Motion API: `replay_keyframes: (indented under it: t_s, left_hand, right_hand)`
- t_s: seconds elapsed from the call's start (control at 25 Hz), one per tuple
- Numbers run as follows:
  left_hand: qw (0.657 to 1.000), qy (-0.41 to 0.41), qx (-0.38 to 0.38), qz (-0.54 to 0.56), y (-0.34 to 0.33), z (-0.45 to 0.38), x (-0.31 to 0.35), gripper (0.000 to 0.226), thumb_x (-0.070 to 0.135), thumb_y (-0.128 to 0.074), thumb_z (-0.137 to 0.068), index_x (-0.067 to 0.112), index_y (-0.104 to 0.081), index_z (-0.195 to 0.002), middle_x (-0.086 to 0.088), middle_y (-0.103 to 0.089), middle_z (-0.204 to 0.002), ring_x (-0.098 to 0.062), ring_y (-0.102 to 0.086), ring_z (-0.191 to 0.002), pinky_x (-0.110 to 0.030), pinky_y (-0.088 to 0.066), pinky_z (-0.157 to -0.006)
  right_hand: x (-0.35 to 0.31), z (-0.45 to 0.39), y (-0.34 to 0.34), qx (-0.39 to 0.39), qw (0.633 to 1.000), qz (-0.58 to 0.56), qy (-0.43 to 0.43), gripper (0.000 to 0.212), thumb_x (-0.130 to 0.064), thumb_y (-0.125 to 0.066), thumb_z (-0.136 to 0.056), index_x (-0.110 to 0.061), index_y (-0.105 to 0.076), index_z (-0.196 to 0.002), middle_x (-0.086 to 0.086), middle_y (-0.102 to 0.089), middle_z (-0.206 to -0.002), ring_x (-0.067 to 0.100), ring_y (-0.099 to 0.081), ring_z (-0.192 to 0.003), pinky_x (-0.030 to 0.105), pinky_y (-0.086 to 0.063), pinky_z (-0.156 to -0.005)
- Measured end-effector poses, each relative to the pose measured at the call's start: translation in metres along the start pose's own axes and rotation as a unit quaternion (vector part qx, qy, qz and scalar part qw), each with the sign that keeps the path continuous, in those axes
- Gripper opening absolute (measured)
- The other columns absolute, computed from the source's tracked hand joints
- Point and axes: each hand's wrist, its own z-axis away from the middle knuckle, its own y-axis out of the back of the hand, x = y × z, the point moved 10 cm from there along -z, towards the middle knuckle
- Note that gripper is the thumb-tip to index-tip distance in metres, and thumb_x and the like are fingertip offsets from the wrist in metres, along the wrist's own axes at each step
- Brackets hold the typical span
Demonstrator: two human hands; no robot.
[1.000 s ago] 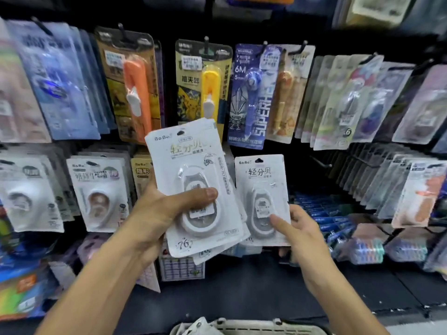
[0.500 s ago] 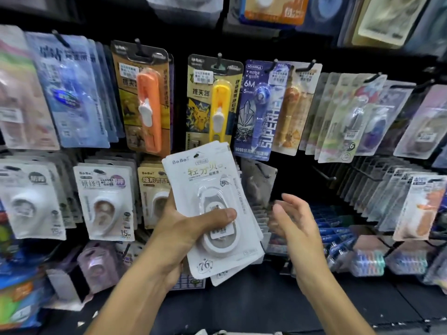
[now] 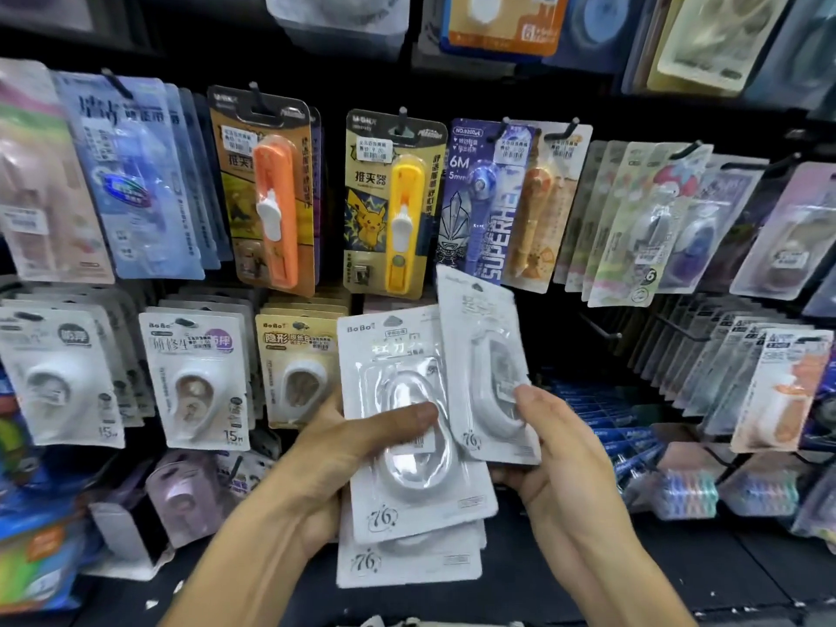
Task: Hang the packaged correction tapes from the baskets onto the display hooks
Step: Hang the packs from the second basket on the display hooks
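1. Head view: the left hand [image 3: 334, 450] grips a stack of white correction tape packs [image 3: 407, 445] at the lower centre of the frame, thumb pressed across the top blister, fingers curled behind.
2. The right hand [image 3: 556, 454] holds a single white pack [image 3: 486, 368] just right of the stack, tilted, pinched between thumb and fingers; its lower edge overlaps the stack.
3. Behind them, a dark display wall carries hanging packs: an orange clip pusher [image 3: 271, 210] and a yellow clip pusher [image 3: 405, 214] in the upper middle.
4. A bare hook [image 3: 597, 325] juts out right of the single pack.
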Motion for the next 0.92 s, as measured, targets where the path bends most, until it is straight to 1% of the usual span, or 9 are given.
replay_keyframes:
  t_s: [0.08,0.16,0.24,0.36,0.52,0.64,0.68,0.8,0.92]
  left_hand:
    - [0.999,-0.007,0.038,-0.019,0.011,-0.001,0.004,0.081,0.005,-0.097,-0.049,0.012,-0.068,-0.124,-0.02,-0.078,-0.106,-0.039,-0.078,-0.087,-0.047,-0.063,-0.071]
    - [0.997,-0.028,0.065,-0.02,0.024,-0.001,0.012,0.083,0.009,-0.097,-0.048,0.011,-0.067,-0.126,-0.019,-0.079,-0.105,-0.039,-0.078,-0.088,-0.048,-0.062,-0.075]
    - [0.996,-0.053,0.068,-0.012,0.028,-0.001,0.02,0.077,0.014,-0.093,-0.051,0.01,-0.068,-0.124,-0.019,-0.079,-0.105,-0.037,-0.078,-0.087,-0.044,-0.063,-0.069]
    - [0.997,-0.067,0.049,0.002,0.017,-0.002,0.019,0.067,0.01,-0.087,-0.057,0.011,-0.069,-0.121,-0.02,-0.079,-0.105,-0.036,-0.079,-0.085,-0.04,-0.063,-0.063]
    - [0.996,-0.076,0.055,-0.002,0.015,-0.004,0.019,0.06,0.009,-0.086,-0.056,0.015,-0.071,-0.115,-0.018,-0.079,-0.102,-0.035,-0.079,-0.082,-0.038,-0.062,-0.059]
    - [0.995,-0.085,0.059,0.005,0.018,-0.006,0.021,0.046,0.011,-0.087,-0.056,0.02,-0.078,-0.1,-0.016,-0.08,-0.101,-0.034,-0.079,-0.082,-0.037,-0.062,-0.059]
    - [0.995,-0.085,0.06,0.004,0.019,-0.006,0.02,0.046,0.012,-0.087,-0.056,0.021,-0.078,-0.1,-0.016,-0.08,-0.101,-0.034,-0.079,-0.083,-0.037,-0.062,-0.059]
    - [0.994,-0.089,0.066,0.0,0.02,-0.006,0.02,0.058,0.013,-0.088,-0.054,0.019,-0.073,-0.11,-0.014,-0.08,-0.102,-0.033,-0.079,-0.085,-0.038,-0.063,-0.061]
    - [0.993,-0.093,0.07,-0.001,0.022,-0.005,0.021,0.067,0.014,-0.09,-0.054,0.018,-0.07,-0.117,-0.013,-0.08,-0.104,-0.034,-0.079,-0.088,-0.038,-0.063,-0.063]
  right_hand:
    - [0.0,-0.003,0.032,0.074,0.995,0.065,0.014,0.028,-0.032,-0.072,-0.088,-0.016,-0.065,-0.11,0.004,-0.074,-0.078,0.016,-0.052,-0.042,0.023,-0.04,-0.036]
    - [-0.004,-0.003,0.052,0.113,0.984,0.134,0.036,0.022,-0.028,-0.071,-0.092,-0.024,-0.062,-0.111,-0.004,-0.076,-0.081,0.015,-0.052,-0.041,0.024,-0.038,-0.035]
    - [-0.007,-0.002,0.052,0.102,0.98,0.163,0.056,0.023,-0.029,-0.073,-0.091,-0.035,-0.059,-0.108,-0.003,-0.078,-0.091,0.011,-0.055,-0.045,0.024,-0.04,-0.038]
    - [-0.013,-0.004,0.04,0.089,0.974,0.191,0.08,0.024,-0.027,-0.074,-0.089,-0.042,-0.059,-0.1,-0.004,-0.078,-0.09,0.006,-0.053,-0.043,0.023,-0.039,-0.039]
    - [-0.01,0.004,0.047,0.125,0.971,0.18,0.099,0.03,-0.026,-0.074,-0.088,-0.046,-0.057,-0.104,-0.011,-0.078,-0.095,0.01,-0.069,-0.068,0.029,-0.044,-0.058]
    - [-0.011,0.005,0.051,0.142,0.969,0.166,0.118,0.028,-0.022,-0.074,-0.088,-0.045,-0.061,-0.096,-0.009,-0.078,-0.094,0.006,-0.069,-0.068,0.028,-0.043,-0.058]
    - [-0.013,0.003,0.05,0.148,0.966,0.171,0.128,0.027,-0.022,-0.074,-0.088,-0.044,-0.062,-0.095,-0.009,-0.077,-0.095,0.006,-0.07,-0.072,0.028,-0.045,-0.06]
    - [-0.017,0.001,0.051,0.173,0.949,0.219,0.148,0.02,-0.024,-0.075,-0.087,-0.041,-0.066,-0.094,-0.017,-0.072,-0.099,0.008,-0.067,-0.095,0.032,-0.049,-0.078]
    - [-0.012,0.003,0.061,0.192,0.951,0.2,0.14,0.015,-0.024,-0.077,-0.086,-0.038,-0.072,-0.091,-0.016,-0.074,-0.098,0.019,-0.067,-0.093,0.041,-0.053,-0.083]
